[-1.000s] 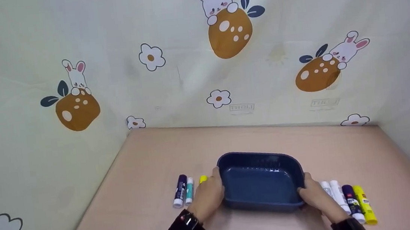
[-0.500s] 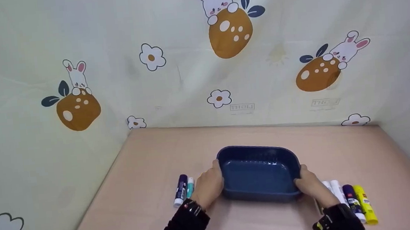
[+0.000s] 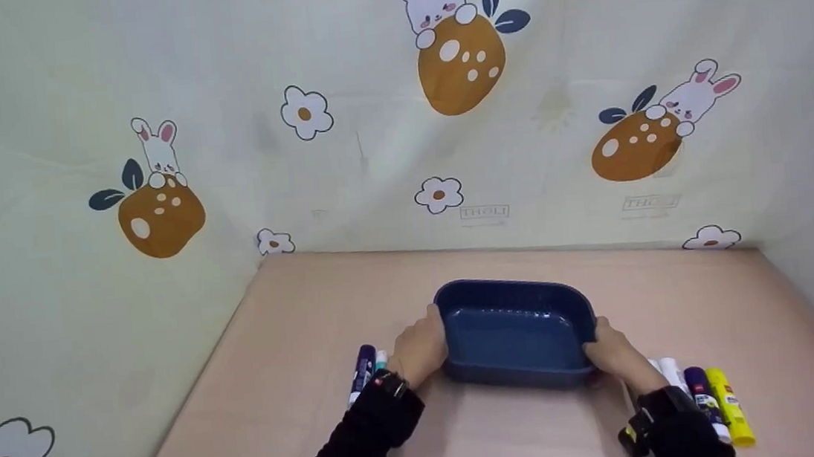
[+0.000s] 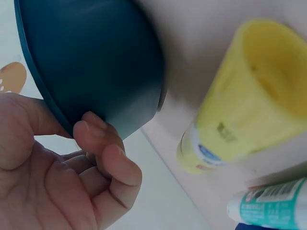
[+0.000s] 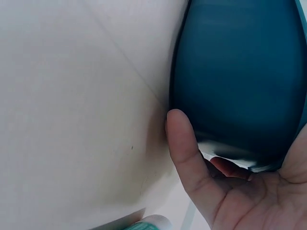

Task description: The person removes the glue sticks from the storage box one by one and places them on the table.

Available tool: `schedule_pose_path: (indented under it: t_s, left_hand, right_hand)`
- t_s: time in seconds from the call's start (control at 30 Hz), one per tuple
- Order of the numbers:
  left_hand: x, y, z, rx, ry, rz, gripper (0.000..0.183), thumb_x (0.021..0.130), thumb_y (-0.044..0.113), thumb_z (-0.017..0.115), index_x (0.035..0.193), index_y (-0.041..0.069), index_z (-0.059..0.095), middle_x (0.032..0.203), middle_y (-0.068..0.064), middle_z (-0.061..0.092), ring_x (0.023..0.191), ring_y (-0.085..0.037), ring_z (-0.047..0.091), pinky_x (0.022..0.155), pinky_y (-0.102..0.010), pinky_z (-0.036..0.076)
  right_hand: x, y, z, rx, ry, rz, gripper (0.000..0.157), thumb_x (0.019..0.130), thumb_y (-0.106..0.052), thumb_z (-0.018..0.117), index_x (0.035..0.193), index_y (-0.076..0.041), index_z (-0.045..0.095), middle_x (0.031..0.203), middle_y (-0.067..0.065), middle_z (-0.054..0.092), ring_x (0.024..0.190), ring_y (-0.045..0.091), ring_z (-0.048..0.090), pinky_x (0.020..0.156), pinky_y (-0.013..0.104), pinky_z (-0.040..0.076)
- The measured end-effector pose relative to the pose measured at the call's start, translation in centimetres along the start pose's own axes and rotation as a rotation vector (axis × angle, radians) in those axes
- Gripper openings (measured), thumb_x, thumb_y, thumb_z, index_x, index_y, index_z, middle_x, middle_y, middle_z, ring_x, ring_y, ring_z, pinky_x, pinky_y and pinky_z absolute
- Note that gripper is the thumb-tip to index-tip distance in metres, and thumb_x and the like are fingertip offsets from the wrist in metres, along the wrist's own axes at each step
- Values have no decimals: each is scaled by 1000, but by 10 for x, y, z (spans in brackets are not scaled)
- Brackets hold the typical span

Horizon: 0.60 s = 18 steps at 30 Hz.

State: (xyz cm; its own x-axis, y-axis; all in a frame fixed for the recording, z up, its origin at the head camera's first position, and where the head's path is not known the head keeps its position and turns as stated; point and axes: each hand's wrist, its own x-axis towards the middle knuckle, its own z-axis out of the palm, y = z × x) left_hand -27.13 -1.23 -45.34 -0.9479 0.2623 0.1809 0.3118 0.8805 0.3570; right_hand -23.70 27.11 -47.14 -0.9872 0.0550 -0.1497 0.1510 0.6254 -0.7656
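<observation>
A dark blue rectangular basin (image 3: 518,337) with rounded corners is held between both hands over the table, its inside bare. My left hand (image 3: 420,347) grips its left end, thumb at the rim and fingers curled against the outer wall, as the left wrist view shows. At the opposite end my right hand (image 3: 617,356) pinches the rim, with fingers along the outside of the wall. Left of the left hand lie a purple glue stick (image 3: 363,373) and a teal-and-white glue stick (image 4: 273,203). A yellow glue stick (image 4: 244,100) shows close by in the left wrist view.
Right of the right forearm lie white glue sticks (image 3: 671,373), a purple glue stick (image 3: 706,401) and a yellow glue stick (image 3: 730,406). The pinkish table (image 3: 323,289) meets a patterned cloth wall (image 3: 355,159) at the back and sides.
Both hands have moved the basin away from the body, toward the back of the table. The left forearm now covers more of the left glue sticks.
</observation>
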Motion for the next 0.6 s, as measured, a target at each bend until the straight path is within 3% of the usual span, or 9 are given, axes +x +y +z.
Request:
schedule_pose_path:
  t_s: [0.23,0.33,0.47,0.6]
  left_hand:
    - [7,-2,1,-20,-35,-43,25,88,5,47,112,-2,46,88,-21,64,72,-36,64,59,-46,50]
    - [9,-2,1,-23,-39,-55,27,88,5,48,114,-2,46,88,-21,64,73,-36,64,60,-46,51]
    - [11,-1,1,-46,-41,-45,32,88,5,48,118,-4,45,87,-22,64,72,-34,63,59,-44,50]
    - [13,-2,1,-66,-34,-32,34,88,5,48,121,-3,44,90,-22,64,75,-34,64,61,-45,51]
  right_hand:
    - [6,-2,-1,-37,16,-9,46,79,3,39,120,21,29,111,46,44,71,35,63,56,37,55]
    - [10,-2,-3,-81,34,-30,48,79,2,41,120,22,30,114,46,44,85,41,61,71,45,53]
    - [13,-2,-6,-137,71,-41,48,79,0,43,121,21,33,119,44,44,104,45,51,91,54,42]
    - [15,-2,-8,-120,82,-33,46,79,0,45,119,20,36,117,42,46,102,44,52,88,52,45]
